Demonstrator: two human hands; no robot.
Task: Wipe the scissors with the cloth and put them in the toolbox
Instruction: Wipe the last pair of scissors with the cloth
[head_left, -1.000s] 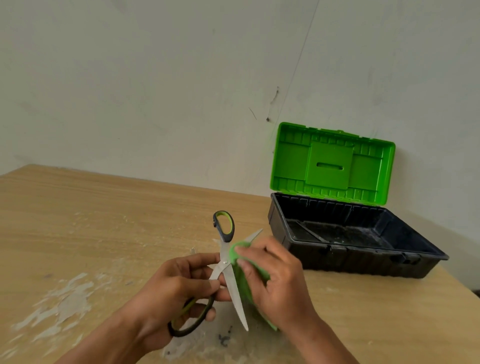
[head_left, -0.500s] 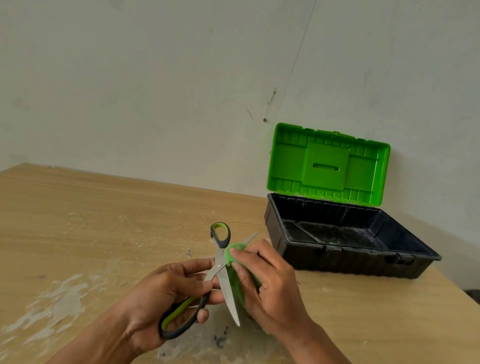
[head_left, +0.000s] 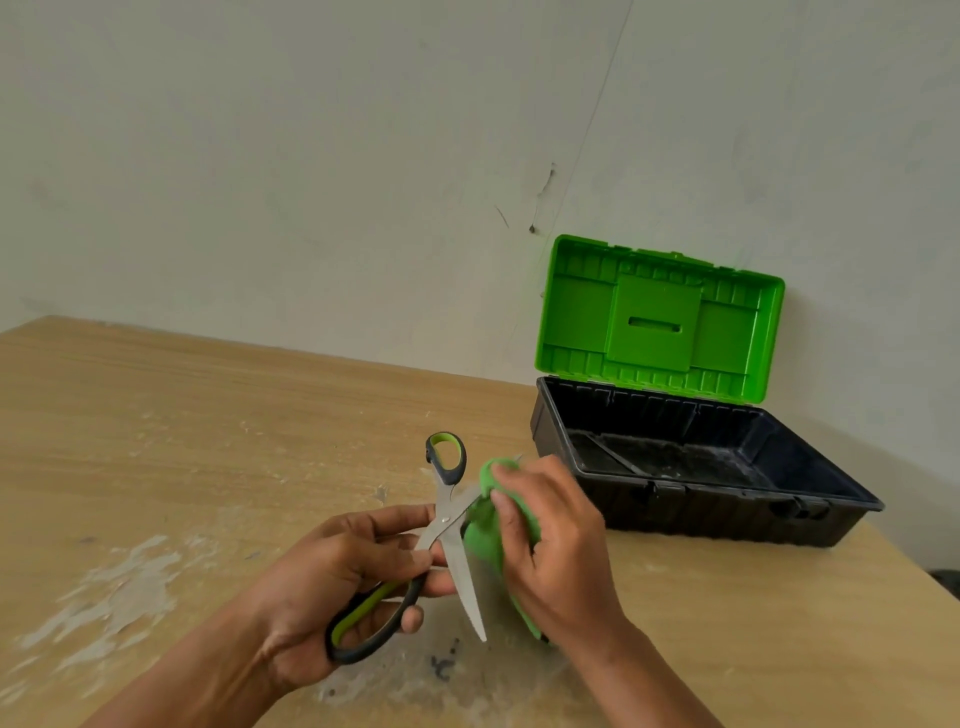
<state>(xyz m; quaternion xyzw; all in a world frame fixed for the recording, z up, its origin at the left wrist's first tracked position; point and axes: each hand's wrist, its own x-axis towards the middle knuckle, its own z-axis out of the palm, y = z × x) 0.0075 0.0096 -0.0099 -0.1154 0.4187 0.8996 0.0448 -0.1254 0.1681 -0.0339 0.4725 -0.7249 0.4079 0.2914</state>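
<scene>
The scissors (head_left: 451, 525), with steel blades spread open and black-and-green handles, are held above the wooden table. My left hand (head_left: 343, 582) grips the lower handle loop and the pivot area. My right hand (head_left: 556, 551) holds a green cloth (head_left: 485, 535) wrapped round the upper blade, which is mostly hidden under it. The other blade points down toward me, bare. The toolbox (head_left: 685, 499), black with a green lid standing open, sits at the right by the wall.
The wooden table (head_left: 208, 441) has worn white patches at the front left and a dark smudge below my hands. A pale wall runs close behind the toolbox. The table's right edge lies just past the box.
The cloth in my right hand has slid up along the upper blade toward its tip. The left hand keeps the same grip on the scissors.
</scene>
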